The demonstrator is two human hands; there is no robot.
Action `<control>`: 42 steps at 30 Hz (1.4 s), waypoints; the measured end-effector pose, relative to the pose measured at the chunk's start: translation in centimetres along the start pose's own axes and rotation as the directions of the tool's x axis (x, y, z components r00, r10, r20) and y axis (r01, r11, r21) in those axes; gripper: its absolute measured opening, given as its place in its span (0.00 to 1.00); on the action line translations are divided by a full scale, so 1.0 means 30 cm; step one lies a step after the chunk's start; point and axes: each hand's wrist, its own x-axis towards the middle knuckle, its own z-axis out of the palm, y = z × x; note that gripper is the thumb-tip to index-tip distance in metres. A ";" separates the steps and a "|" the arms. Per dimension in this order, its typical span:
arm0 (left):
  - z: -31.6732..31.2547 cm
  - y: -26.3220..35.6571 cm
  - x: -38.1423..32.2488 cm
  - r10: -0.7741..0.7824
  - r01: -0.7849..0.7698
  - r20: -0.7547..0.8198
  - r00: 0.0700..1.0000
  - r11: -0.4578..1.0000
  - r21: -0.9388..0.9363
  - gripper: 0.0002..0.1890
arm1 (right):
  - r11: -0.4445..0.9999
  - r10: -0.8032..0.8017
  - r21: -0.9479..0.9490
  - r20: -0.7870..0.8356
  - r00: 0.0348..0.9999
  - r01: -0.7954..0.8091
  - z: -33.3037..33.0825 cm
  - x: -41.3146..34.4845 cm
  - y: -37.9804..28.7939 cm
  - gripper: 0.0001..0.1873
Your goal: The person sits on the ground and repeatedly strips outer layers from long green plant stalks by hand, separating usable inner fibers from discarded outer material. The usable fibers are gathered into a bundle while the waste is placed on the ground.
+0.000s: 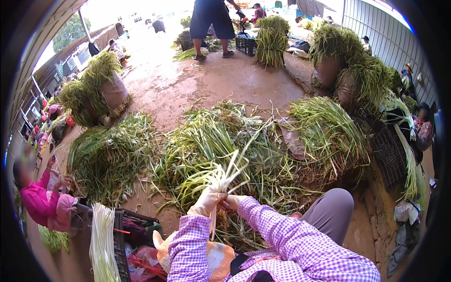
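Note:
My left hand (206, 201) is closed around a small bunch of pale green-white leafy stalks (220, 179), whose leaves fan out above the fist while whitish ends hang below. My right hand (230, 201) meets it from the right, fingers at the same bunch; its fingertips are partly hidden. Beyond both hands spreads a loose heap of long green stalks (204, 141) with trimmings on the ground. At the lower left, a bundle of cleaned white stalks (103, 243) lies along the edge of a black plastic crate (121, 243).
A green pile (112, 158) lies left, another stack (327, 130) right. Tied bundles (271, 42) stand farther off. A person in a pink top (42, 201) sits at left; another person (211, 21) stands ahead. A dark crate (391, 155) is at right.

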 end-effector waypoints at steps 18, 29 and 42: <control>-0.347 0.144 -0.087 0.075 -0.235 -0.274 0.959 0.751 -0.617 0.06 | -0.528 0.193 -0.239 -0.968 0.159 -0.815 0.189 -0.468 0.000 0.18; -0.277 0.064 -0.032 0.024 -0.099 -0.133 0.991 0.800 -0.592 0.05 | 0.538 -0.099 -0.697 -0.611 0.785 -0.475 0.491 -0.101 -0.300 0.20; -0.164 0.038 -0.032 -0.096 -0.216 -0.589 0.802 0.874 -0.436 0.12 | 0.908 -0.175 -0.339 -0.841 0.512 -0.247 0.387 -0.241 -0.078 0.19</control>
